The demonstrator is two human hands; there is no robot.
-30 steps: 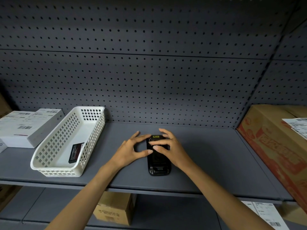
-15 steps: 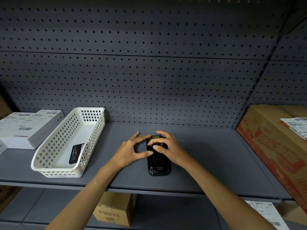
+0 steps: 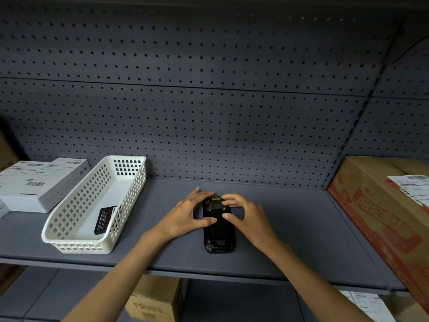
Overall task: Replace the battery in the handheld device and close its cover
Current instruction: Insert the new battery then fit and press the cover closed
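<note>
A black handheld device (image 3: 219,238) lies face down on the grey shelf (image 3: 290,240), its long side pointing away from me. My left hand (image 3: 185,217) rests on its left edge, thumb pressing on the back cover. My right hand (image 3: 246,217) grips the right edge, thumb on the cover and fingers curled over the top end near a yellow label. A black battery (image 3: 104,219) with a white label leans against the inside wall of the white basket (image 3: 69,238) to the left.
White labelled boxes (image 3: 39,182) sit at the far left of the shelf. A large cardboard box (image 3: 390,205) with red print stands at the right. A pegboard wall closes the back. A small cardboard box (image 3: 155,300) sits on the lower shelf.
My right hand's fingers have shifted from across the device's top toward its right side, uncovering the yellow label. My left hand has barely moved. The device stays in place.
</note>
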